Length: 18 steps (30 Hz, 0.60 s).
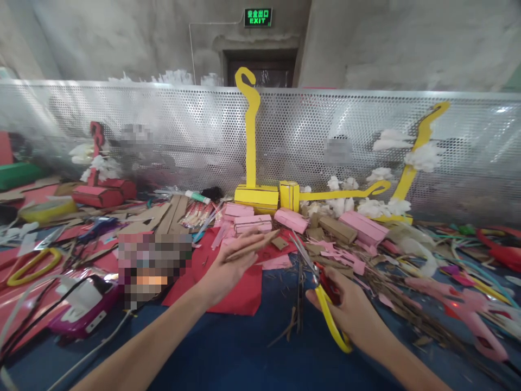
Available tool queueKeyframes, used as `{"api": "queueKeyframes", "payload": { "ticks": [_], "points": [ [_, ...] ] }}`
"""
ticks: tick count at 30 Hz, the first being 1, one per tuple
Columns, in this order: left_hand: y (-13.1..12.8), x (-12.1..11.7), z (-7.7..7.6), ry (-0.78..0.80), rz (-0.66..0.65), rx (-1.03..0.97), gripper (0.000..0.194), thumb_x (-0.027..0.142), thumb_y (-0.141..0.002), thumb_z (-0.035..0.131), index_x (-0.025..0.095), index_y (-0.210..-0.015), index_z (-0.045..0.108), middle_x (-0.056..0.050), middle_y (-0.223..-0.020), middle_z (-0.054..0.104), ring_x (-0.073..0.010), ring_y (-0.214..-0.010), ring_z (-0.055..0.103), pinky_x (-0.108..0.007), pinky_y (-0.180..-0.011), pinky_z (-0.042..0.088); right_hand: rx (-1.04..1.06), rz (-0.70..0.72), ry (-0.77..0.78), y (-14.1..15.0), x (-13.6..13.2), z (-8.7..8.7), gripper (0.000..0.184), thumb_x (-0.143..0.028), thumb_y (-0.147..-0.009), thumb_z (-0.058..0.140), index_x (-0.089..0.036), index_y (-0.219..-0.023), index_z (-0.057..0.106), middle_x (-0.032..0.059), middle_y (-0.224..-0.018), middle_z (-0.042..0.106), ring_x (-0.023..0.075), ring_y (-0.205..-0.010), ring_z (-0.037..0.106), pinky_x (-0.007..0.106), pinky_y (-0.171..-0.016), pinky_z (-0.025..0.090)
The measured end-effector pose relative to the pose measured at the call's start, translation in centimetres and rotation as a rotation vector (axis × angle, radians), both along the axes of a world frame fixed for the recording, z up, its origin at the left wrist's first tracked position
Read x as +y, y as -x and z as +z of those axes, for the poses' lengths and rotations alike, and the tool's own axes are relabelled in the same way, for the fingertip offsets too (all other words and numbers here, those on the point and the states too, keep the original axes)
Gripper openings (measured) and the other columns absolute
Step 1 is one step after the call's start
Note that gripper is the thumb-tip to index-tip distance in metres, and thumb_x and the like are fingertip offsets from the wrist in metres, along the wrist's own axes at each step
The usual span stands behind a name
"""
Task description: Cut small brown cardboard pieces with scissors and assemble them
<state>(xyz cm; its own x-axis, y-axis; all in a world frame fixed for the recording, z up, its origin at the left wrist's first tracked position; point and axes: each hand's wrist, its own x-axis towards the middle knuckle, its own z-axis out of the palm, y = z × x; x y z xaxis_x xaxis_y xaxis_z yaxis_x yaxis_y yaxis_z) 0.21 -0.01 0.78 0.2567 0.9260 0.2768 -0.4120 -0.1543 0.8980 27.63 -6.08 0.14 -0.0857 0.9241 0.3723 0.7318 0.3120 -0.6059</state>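
My left hand (228, 266) is raised over a red paper sheet (240, 293) and pinches a thin brown cardboard strip (254, 245) that points up and right. My right hand (352, 312) grips yellow-and-red-handled scissors (321, 293) by the loops; the blades point up and left toward the strip, a little apart from it. Loose cardboard slivers (299, 309) lie on the blue table between both hands.
Pink boxes (252, 222), brown cardboard pieces (336, 231) and yellow cardboard hook shapes (252, 136) with white cotton tufts stand before a perforated metal screen (163, 130). A purple glue gun (83, 309) with cable lies at the left. Coloured scraps cover the right side.
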Motion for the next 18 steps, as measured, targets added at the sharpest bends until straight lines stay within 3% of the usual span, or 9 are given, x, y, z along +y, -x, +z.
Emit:
{"api": "queueKeyframes", "payload": {
  "ticks": [3, 5, 9, 13, 15, 18],
  "points": [
    [0.4, 0.2, -0.4, -0.197, 0.106, 0.157, 0.032, 0.020, -0.083, 0.076, 0.029, -0.114, 0.080, -0.004, -0.159, 0.048, -0.0295, -0.158, 0.021, -0.044, -0.129, 0.022, 0.023, -0.002, 0.035, -0.1, 0.2, -0.4, 0.025, -0.040, -0.083, 0.070, -0.019, -0.092, 0.060, 0.0013, -0.080, 0.067, 0.0196, -0.069, 0.060, 0.030, -0.064, 0.049],
    [0.7, 0.5, -0.7, -0.260, 0.147, 0.208, 0.040, 0.017, -0.084, 0.072, 0.031, -0.121, 0.077, -0.003, -0.162, 0.044, -0.0293, -0.160, 0.013, -0.047, -0.128, 0.021, 0.035, 0.001, 0.039, -0.1, 0.3, -0.6, 0.025, -0.039, -0.083, 0.070, -0.019, -0.094, 0.060, 0.0020, -0.082, 0.067, 0.0201, -0.071, 0.060, 0.031, -0.066, 0.049],
    [1.1, 1.0, -0.6, -0.441, 0.289, 0.388, 0.049, 0.009, -0.085, 0.065, 0.031, -0.127, 0.074, -0.002, -0.167, 0.032, -0.0322, -0.158, 0.019, -0.053, -0.126, 0.026, 0.033, -0.003, 0.049, -0.3, 0.3, -0.7, 0.023, -0.039, -0.082, 0.070, -0.020, -0.089, 0.058, -0.0001, -0.077, 0.063, 0.0193, -0.069, 0.057, 0.030, -0.064, 0.047],
    [1.3, 1.0, -0.3, -0.626, 0.391, 0.580, 0.056, -0.001, -0.081, 0.058, 0.031, -0.124, 0.075, -0.006, -0.158, 0.045, -0.0299, -0.146, 0.042, -0.054, -0.122, 0.034, 0.055, 0.005, 0.082, -0.3, 0.4, -0.7, 0.024, -0.040, -0.083, 0.070, -0.021, -0.090, 0.057, 0.0001, -0.079, 0.062, 0.0195, -0.071, 0.057, 0.030, -0.066, 0.047],
    [1.2, 0.9, -0.4, -0.652, 0.366, 0.609, 0.059, 0.001, -0.082, 0.060, 0.032, -0.132, 0.069, -0.008, -0.156, 0.046, -0.0298, -0.147, 0.041, -0.055, -0.120, 0.038, 0.065, 0.007, 0.091, -0.3, 0.5, -0.8, 0.025, -0.041, -0.082, 0.070, -0.021, -0.089, 0.056, -0.0002, -0.079, 0.061, 0.0192, -0.070, 0.056, 0.030, -0.066, 0.047],
    [1.0, 0.9, -0.9, -0.621, 0.238, 0.590, 0.079, 0.015, -0.078, 0.079, 0.034, -0.149, 0.052, -0.009, -0.168, 0.026, -0.0347, -0.155, 0.026, -0.055, -0.119, 0.039, 0.087, 0.019, 0.107, -0.4, 0.7, -1.2, 0.026, -0.041, -0.083, 0.071, -0.021, -0.090, 0.055, -0.0007, -0.079, 0.060, 0.0186, -0.070, 0.055, 0.029, -0.065, 0.047]
  ]
}}
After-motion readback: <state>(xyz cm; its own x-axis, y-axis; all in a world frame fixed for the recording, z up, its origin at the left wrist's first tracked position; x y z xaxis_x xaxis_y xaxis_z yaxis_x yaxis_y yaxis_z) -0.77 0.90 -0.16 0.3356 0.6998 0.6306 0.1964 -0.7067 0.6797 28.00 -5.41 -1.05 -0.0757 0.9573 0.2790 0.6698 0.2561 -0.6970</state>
